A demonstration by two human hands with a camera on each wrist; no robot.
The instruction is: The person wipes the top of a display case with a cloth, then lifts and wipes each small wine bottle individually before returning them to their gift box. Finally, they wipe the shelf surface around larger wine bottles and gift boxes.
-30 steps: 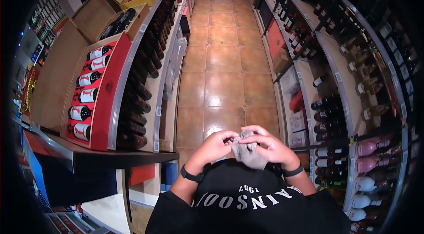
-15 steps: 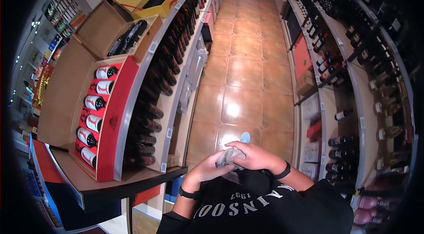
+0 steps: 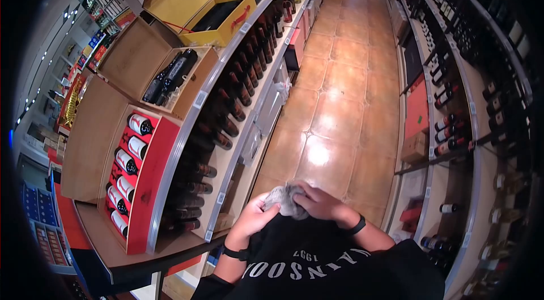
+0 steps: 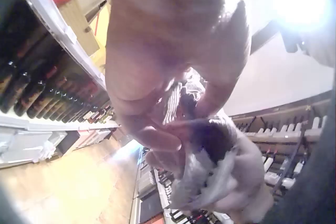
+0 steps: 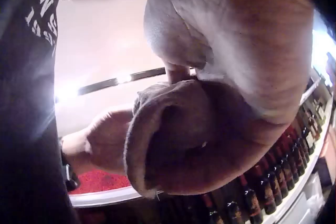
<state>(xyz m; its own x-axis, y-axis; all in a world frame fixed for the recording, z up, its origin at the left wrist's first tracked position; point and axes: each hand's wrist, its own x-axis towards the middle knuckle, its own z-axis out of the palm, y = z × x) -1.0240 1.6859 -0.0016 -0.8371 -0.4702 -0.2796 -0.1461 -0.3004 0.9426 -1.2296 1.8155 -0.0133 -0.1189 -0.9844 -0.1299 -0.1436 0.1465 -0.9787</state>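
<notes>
A crumpled grey cloth (image 3: 288, 201) is bunched between both hands in front of the black shirt. From one side my left hand (image 3: 258, 219) grips it, thumb on top. My right hand (image 3: 322, 205) holds the other side with curled fingers. In the left wrist view, the left hand (image 4: 173, 50) has its fingertips in the folds of the cloth (image 4: 202, 179). In the right wrist view, a rolled edge of the cloth (image 5: 137, 145) sticks out of the right hand (image 5: 257, 71), with the left hand (image 5: 110, 142) just behind it.
On the left shelf top stand open boxes: a red-lined box of labelled bottles (image 3: 148, 181), a wooden box (image 3: 195, 82) and a yellow box (image 3: 226, 25). Dark bottles (image 3: 241, 87) line the tier below. A tiled aisle (image 3: 334, 124) runs ahead, with a bottle shelf (image 3: 436, 186) on the right.
The head view has swung left, so the boxes sit further into the picture. The cloth hung loosely between the hands and is now more bunched up; both hands still hold it.
</notes>
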